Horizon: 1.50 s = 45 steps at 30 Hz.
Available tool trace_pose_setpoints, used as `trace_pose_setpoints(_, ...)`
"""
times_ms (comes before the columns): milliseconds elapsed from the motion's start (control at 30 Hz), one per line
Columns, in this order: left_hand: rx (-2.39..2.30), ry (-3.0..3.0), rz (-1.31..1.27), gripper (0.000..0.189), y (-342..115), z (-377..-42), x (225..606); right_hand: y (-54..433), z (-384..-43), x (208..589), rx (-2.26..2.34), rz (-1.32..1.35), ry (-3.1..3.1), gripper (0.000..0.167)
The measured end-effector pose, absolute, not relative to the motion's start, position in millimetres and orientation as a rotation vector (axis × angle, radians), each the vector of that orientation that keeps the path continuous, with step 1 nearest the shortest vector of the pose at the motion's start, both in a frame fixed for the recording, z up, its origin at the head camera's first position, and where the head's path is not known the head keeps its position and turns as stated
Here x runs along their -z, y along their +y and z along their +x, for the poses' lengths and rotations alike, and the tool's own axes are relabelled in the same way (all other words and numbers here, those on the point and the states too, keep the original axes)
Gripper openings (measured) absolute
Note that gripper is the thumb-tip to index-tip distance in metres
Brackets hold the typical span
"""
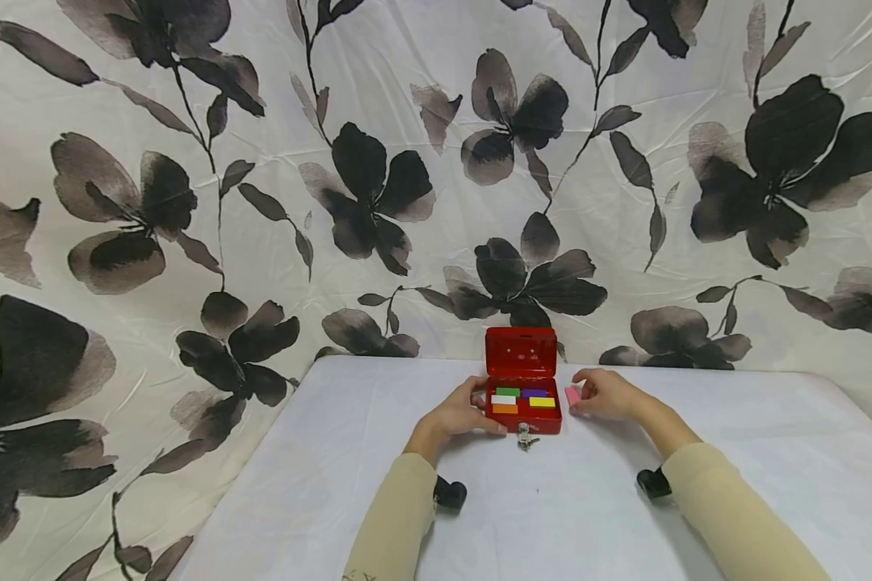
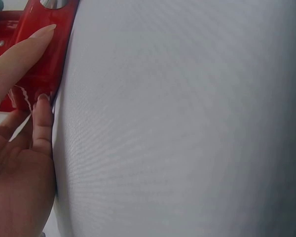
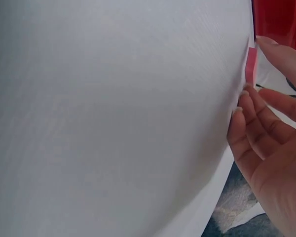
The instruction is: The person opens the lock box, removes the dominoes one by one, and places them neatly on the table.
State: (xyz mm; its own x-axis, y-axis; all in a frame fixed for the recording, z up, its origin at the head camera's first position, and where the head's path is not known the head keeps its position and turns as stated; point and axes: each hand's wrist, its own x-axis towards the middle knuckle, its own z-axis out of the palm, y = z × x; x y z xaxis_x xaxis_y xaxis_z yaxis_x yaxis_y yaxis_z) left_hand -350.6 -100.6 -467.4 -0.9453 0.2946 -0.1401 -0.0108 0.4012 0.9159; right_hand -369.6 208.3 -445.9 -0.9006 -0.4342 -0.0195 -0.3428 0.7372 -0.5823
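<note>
A small red cash box (image 1: 525,424) stands on the table with its lid (image 1: 521,353) raised. Inside lie several coloured blocks, among them a green block (image 1: 508,392), a purple block (image 1: 534,393), a white block (image 1: 504,400), a yellow block (image 1: 542,402) and an orange block (image 1: 505,409). My left hand (image 1: 456,410) holds the box at its left side, thumb along the front wall. Just right of the box, a pink block (image 3: 251,65) sits on the table. My right hand (image 1: 610,395) is around it, fingertips right at one end and thumb tip slightly apart from the other.
Keys (image 1: 526,440) hang from the lock on the box's front. A white cloth covers the table (image 1: 538,516). Behind its far edge hangs a white curtain (image 1: 407,73) with dark flowers, close behind the raised lid.
</note>
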Motion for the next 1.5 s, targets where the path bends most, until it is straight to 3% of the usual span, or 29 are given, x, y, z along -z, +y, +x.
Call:
trace_pose_setpoints(667,-1.566,2.378,0.256,0.082,-101.1,-351.2,466.4,216.4,-343.9,428.9,0.838,-0.644,2.706,0.059)
trace_pose_setpoints(1500,-1.568,2.374,0.26,0.081,-101.4,-351.8,467.2,185.8,-330.6,416.5,0.901,-0.946,2.761,0.042)
